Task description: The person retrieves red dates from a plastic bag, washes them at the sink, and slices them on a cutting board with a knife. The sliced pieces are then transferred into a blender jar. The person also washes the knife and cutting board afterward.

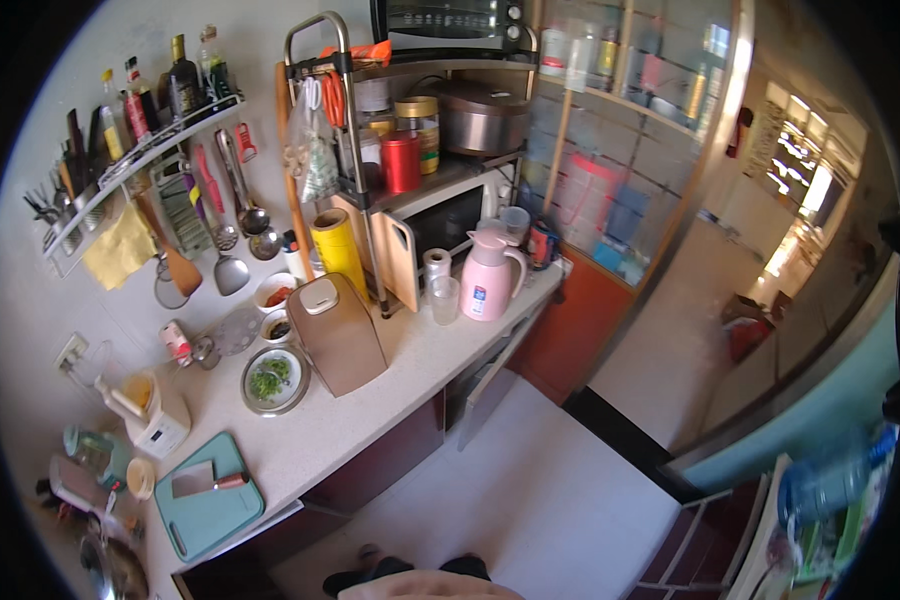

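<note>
Neither of my hands shows in the head view. Below me a light kitchen counter (370,400) runs along the left wall. On it lies a teal cutting board (210,515) with a cleaver (202,481) on top. Further along stand a plate of chopped greens (274,380), a tan lidded bin (338,335), a clear glass (444,299) and a pink jug (490,275). At the lower edge I see my dark shoes (400,572) on the white floor.
A metal rack (355,150) holds a microwave (450,225), jars, a rice cooker (482,115) and a toaster oven (450,22). Utensils and bottles hang on the left wall. A glass-door cabinet (620,130) stands at the counter's end. An open cabinet door (490,385) sticks out below the counter.
</note>
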Tool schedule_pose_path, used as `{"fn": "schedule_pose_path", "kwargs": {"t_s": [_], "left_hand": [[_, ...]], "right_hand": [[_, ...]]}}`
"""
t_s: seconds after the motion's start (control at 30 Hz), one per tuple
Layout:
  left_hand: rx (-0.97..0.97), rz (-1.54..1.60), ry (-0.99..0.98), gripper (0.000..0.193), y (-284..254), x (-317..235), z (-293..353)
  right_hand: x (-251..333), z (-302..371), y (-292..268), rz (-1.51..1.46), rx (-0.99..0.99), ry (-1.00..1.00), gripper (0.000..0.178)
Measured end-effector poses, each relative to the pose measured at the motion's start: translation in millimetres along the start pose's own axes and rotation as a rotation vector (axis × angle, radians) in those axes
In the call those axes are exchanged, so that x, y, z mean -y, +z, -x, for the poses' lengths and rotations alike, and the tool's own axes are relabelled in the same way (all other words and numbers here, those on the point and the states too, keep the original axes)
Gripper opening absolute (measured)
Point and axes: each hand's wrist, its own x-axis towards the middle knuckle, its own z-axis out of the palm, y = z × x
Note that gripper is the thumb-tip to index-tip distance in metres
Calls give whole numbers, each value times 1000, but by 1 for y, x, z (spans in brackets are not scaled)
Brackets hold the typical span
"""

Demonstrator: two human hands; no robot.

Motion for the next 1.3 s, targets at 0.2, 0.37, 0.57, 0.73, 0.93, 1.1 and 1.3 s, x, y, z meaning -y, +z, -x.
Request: {"fn": "schedule_pose_path", "kwargs": {"t_s": [0.2, 0.37, 0.57, 0.73, 0.93, 1.1, 1.3], "left_hand": [[186, -100, -2, 44, 54, -58, -65], [35, -344, 7, 50, 75, -155, -151], [-81, -227, 25, 40, 91, -317, -249], [-63, -580, 303, 36, 140, -518, -322], [236, -704, 765, 33, 324, -767, -385], [619, -785, 935, 26, 474, -904, -429], [540, -954, 1042, 20, 571, -1048, -501]], "right_hand": [[4, 24, -82, -223, -162, -37, 12], [3, 13, -153, -288, -202, -54, 13], [-14, 11, -260, -353, -245, -4, 14], [-42, 60, -359, -411, -332, 50, 15], [-72, 134, -530, -427, -875, -216, 8], [-78, 162, -685, -398, -1300, -355, 3], [-97, 175, -891, -375, -1299, -431, 7]]}}
